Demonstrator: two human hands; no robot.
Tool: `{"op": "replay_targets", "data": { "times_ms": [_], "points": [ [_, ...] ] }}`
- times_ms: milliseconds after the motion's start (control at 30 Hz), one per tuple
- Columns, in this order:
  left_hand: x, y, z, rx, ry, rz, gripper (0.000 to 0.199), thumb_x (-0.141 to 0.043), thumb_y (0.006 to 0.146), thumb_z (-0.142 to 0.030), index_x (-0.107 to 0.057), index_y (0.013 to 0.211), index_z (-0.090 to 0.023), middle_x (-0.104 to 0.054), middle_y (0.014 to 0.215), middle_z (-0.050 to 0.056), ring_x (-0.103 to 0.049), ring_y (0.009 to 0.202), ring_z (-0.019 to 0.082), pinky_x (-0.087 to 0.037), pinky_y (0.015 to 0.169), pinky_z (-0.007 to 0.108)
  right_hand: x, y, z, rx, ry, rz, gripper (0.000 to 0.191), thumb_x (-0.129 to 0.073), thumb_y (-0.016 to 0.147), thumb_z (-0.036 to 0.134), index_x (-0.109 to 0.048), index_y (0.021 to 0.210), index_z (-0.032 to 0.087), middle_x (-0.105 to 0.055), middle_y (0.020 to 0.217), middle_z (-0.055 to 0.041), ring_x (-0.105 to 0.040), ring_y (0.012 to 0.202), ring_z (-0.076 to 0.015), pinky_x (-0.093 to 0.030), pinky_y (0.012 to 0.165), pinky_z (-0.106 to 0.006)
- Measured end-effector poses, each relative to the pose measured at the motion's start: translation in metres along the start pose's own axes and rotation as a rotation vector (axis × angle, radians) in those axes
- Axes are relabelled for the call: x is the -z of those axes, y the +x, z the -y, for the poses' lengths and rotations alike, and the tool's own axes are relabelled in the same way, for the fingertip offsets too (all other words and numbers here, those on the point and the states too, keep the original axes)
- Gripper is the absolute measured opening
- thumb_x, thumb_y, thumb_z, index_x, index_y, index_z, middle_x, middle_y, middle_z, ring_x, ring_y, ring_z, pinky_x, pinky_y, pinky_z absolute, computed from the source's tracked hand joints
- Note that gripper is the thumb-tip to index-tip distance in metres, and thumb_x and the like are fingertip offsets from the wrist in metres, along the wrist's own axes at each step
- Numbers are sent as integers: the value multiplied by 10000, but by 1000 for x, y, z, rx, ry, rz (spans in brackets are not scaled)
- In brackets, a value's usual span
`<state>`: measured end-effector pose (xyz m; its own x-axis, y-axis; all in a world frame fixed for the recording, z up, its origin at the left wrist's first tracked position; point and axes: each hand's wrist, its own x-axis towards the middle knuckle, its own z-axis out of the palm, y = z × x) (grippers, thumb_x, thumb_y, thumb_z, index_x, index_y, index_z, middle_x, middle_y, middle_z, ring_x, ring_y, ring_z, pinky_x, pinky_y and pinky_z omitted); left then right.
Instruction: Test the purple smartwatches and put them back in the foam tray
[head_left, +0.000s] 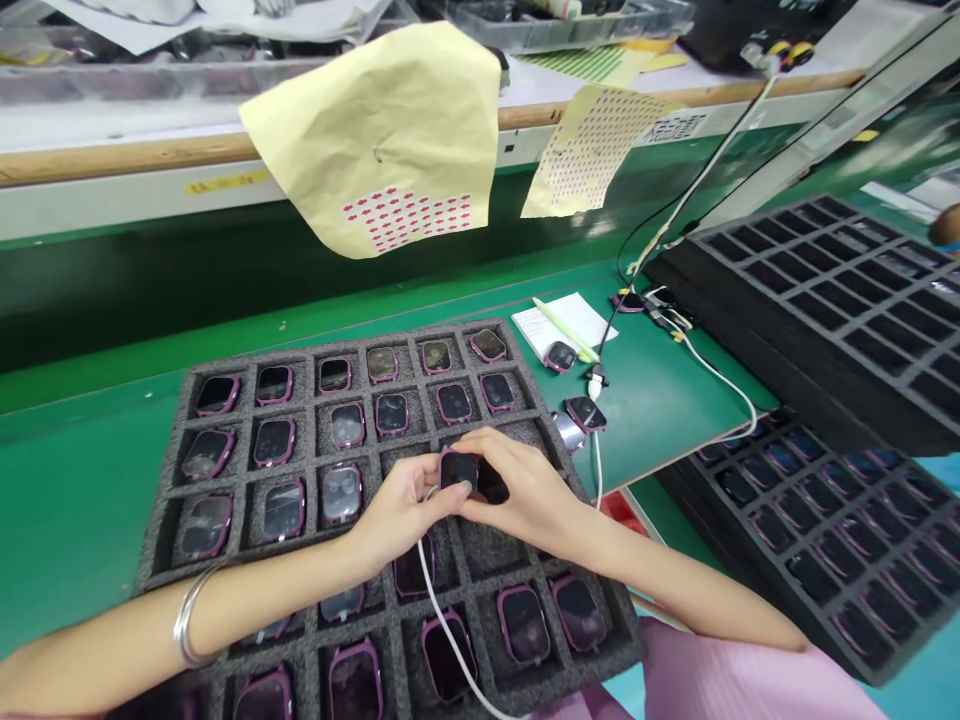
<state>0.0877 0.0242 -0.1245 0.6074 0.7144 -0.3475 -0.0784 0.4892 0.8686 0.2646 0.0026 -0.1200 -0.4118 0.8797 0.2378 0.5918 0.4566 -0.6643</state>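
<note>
A smartwatch body (456,468) with a purple case and dark screen is held between both hands above the foam tray (244,440). My left hand (401,505) pinches its left side, its thumb at the lower edge. My right hand (529,490) grips the right side, fingers along the top edge and thumb below. A white cable (442,612) runs from beneath my left fingers down across the tray; its end is hidden. Similar purple watch bodies (343,492) lie screen up in many of the tray's compartments. My forearms cover some compartments.
Right of the tray lie a paper pad (536,325), a pale green pen (564,330), a loose watch (585,413) and cables (724,375). Stacked foam trays (795,320) stand farther right. Yellow sticker sheets (405,130) hang from the shelf edge (172,155).
</note>
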Motion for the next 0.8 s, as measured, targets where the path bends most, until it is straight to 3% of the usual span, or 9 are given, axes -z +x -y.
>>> {"op": "replay_targets", "data": {
  "times_ms": [100,800],
  "points": [
    [1,0,2,-20,1,6,255,-709,766,-333,-649,880,-113,-686,848,57,-602,834,169,-455,798,260,-1,-2,-1,38,-27,-26,329,-644,869,340,-517,1106,150,-627,1014,-123,-618,921,-259,-536,760,-395],
    [5,4,13,-107,168,55,216,-620,832,-319,-596,913,-120,-644,893,61,-560,879,186,-437,841,298,1,-5,0,99,-145,-45,381,-568,909,452,-523,1121,139,-652,1020,-124,-621,930,-272,-501,790,-417]
  ]
}}
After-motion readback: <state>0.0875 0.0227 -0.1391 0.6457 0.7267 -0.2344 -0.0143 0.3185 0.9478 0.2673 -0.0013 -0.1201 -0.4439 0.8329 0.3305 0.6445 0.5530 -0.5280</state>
